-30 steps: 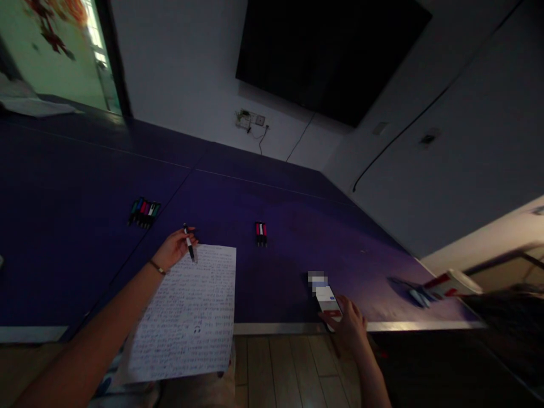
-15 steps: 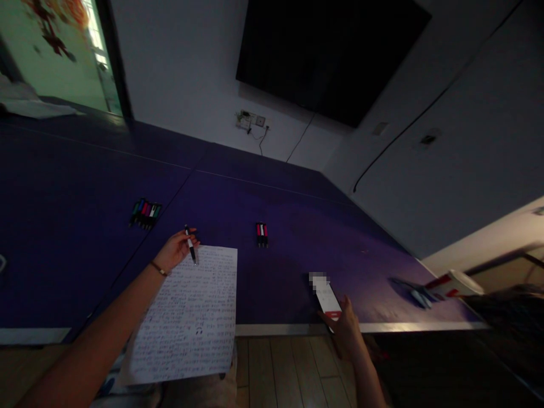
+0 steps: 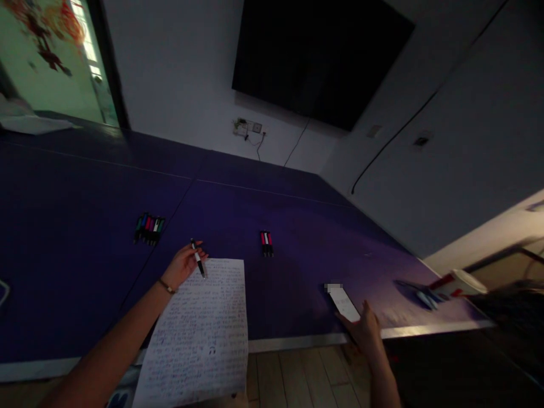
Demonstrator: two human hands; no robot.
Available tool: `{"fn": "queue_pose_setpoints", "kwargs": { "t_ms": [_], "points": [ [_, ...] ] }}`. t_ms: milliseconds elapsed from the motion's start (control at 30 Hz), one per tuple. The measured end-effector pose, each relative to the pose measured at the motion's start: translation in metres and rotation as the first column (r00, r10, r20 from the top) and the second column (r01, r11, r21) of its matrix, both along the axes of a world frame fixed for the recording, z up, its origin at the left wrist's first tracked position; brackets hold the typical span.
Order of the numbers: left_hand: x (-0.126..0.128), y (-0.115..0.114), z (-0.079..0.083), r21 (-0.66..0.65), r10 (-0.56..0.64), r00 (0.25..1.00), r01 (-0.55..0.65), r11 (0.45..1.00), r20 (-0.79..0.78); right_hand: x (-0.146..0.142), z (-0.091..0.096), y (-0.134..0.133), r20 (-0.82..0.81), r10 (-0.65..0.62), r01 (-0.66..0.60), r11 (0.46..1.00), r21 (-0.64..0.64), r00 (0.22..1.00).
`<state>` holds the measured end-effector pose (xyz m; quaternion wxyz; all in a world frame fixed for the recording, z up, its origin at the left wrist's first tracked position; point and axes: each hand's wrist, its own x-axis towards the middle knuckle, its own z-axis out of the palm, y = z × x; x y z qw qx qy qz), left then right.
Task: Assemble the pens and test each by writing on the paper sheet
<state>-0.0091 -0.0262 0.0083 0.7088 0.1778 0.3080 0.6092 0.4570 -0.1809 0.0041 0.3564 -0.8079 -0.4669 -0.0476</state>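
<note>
My left hand (image 3: 185, 266) is closed round a black-and-white pen (image 3: 196, 254), its tip pointing down over the top left corner of a handwritten sheet of paper (image 3: 204, 334). The paper hangs over the table's near edge, and a small face is drawn low on it. On the right, my right hand (image 3: 366, 330) grips the lower end of a phone (image 3: 343, 302) between thumb and fingers. The phone's screen is lit white, and its bottom part is covered by the hand.
On the purple table (image 3: 238, 198) lie three pens (image 3: 267, 243) in a row and a larger group of coloured pens (image 3: 148, 228) to the left. A paper cup (image 3: 457, 284) lies tilted at the right edge. A dark screen (image 3: 314, 62) hangs on the wall.
The phone and my right hand have shifted a little to the right, and the hand covers more of the screen's bottom. The whole view has tilted slightly. The left hand still holds the pen.
</note>
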Motion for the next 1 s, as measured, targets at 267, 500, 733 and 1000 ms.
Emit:
{"fn": "queue_pose_setpoints", "kwargs": {
  "t_ms": [267,500,733,1000],
  "points": [
    [0.024,-0.007,0.017,0.091,-0.128,0.992,0.126,0.988,0.020,-0.266,0.037,0.088,-0.942,0.335,-0.560,0.778,0.285,-0.014],
    [0.025,-0.001,0.005,0.116,-0.256,0.966,0.257,0.960,-0.018,-0.317,0.023,0.130,-0.914,0.065,-0.725,0.587,0.360,-0.401],
    [0.025,0.004,-0.011,0.115,-0.307,0.944,0.321,0.940,-0.120,-0.321,-0.001,0.125,-0.877,0.156,-0.630,0.640,0.440,-0.454],
    [0.024,0.001,-0.008,0.181,-0.303,0.950,0.311,0.933,-0.069,-0.318,0.004,0.127,-0.918,0.206,-0.567,0.734,0.374,-0.339]
  ]
}}
